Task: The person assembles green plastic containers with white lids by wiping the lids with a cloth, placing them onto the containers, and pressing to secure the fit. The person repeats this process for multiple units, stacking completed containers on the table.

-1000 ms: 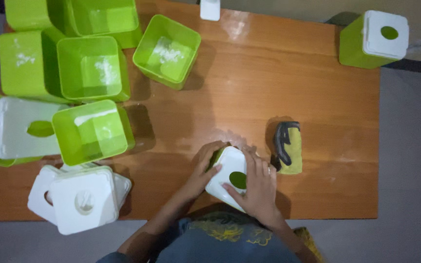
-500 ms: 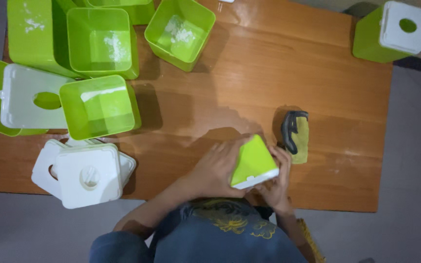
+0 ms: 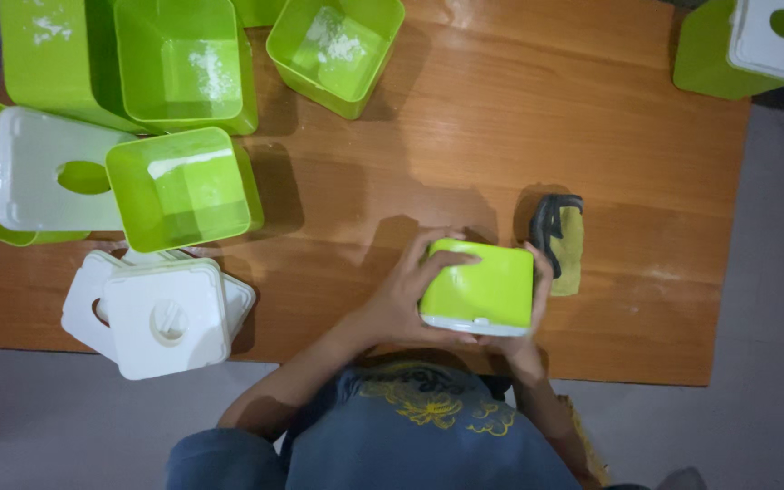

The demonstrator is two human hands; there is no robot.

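Green box with a white lid edge (image 3: 480,288), low in the centre of the frame on the wooden surface (image 3: 465,136), gripped from both sides: left hand (image 3: 407,295) bent in from the lower left with fingers (image 3: 446,261) curled over the top and near side, right hand (image 3: 528,318) mostly hidden behind, fingertips hooked round the right edge. Just right of it, a dark scraper on a yellow-green cloth (image 3: 563,240); at lower left, stacked white lids (image 3: 161,313); at upper left, open green tubs (image 3: 183,186).
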